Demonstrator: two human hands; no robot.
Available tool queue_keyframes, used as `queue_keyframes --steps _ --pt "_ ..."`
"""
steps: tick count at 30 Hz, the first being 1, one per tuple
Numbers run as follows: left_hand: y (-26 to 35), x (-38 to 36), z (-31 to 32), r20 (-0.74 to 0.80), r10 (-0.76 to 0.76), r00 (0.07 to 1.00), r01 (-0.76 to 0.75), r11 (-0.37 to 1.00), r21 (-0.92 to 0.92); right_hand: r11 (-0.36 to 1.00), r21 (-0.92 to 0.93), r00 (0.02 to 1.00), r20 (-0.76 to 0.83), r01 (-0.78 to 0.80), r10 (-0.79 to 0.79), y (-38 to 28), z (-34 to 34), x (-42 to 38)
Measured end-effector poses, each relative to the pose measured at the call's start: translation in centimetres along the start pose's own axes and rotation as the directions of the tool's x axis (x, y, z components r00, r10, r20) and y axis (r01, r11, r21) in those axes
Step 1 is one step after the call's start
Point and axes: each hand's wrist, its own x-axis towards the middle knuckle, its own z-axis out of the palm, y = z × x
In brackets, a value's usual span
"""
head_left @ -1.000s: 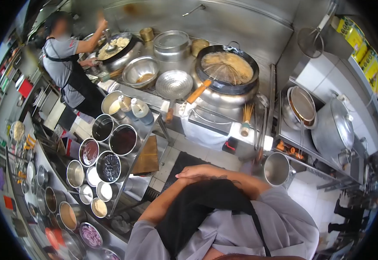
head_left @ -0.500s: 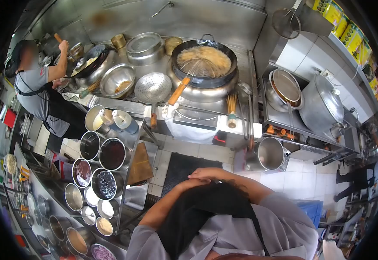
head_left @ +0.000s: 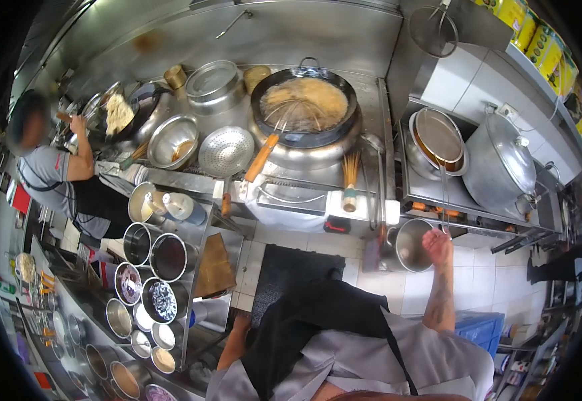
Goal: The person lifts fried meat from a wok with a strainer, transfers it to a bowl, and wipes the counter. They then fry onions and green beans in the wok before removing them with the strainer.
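Note:
My right hand (head_left: 438, 246) reaches out over the rim of a tall steel pot (head_left: 410, 248), its fingers loosely bent with a gap to the thumb. Right at those fingertips is the lower end of the long handle of a mesh strainer (head_left: 440, 134), which rests across a steel bowl (head_left: 419, 160). Low beside my black apron (head_left: 291, 321) is my left hand (head_left: 241, 321), its fingers hidden. Ahead, a black wok (head_left: 307, 139) holds bubbling, foamy oil (head_left: 317, 93). A wire skimmer (head_left: 302, 115) with a wooden handle lies across the wok.
A perforated ladle (head_left: 227, 152) and a bamboo brush (head_left: 350, 180) lie along the stove's front. Several sauce pots (head_left: 170, 257) fill the left counter. A co-worker (head_left: 64, 174) tosses food in another wok. A large lidded pot (head_left: 491, 167) stands right; a blue crate (head_left: 481, 331) is below.
My hands have come apart from in front of the apron: the right went out to the right, the left down to my side. Food in the co-worker's wok has been flipped up.

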Motion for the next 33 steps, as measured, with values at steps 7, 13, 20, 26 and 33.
queue_keyframes --steps 7,13,20,26,33 --pt "5.1 -1.3 -1.5 0.492 0.027 0.870 0.237 0.852 -0.466 1.000 -0.005 0.994 0.107 0.015 -0.015 -6.1 8.0 1.9" --pt "3.1 11.1 -0.4 0.770 -0.421 0.479 0.872 0.123 -0.475 0.997 -0.069 0.992 0.122 -0.030 0.039 -7.2 9.3 4.1" --pt "5.2 28.8 -6.1 0.288 -0.510 0.810 0.567 0.562 -0.602 0.998 -0.036 0.995 0.085 -0.058 0.061 -6.9 11.2 1.0" --pt "11.9 38.9 -6.1 0.323 -0.148 0.935 0.323 0.733 -0.599 1.000 -0.001 0.998 0.059 0.012 -0.012 -7.3 11.1 -0.4" --pt "17.9 46.4 -5.1 0.451 0.155 0.879 0.113 0.851 -0.512 0.998 -0.028 0.998 0.019 0.061 -0.060 -8.8 15.0 -1.4"
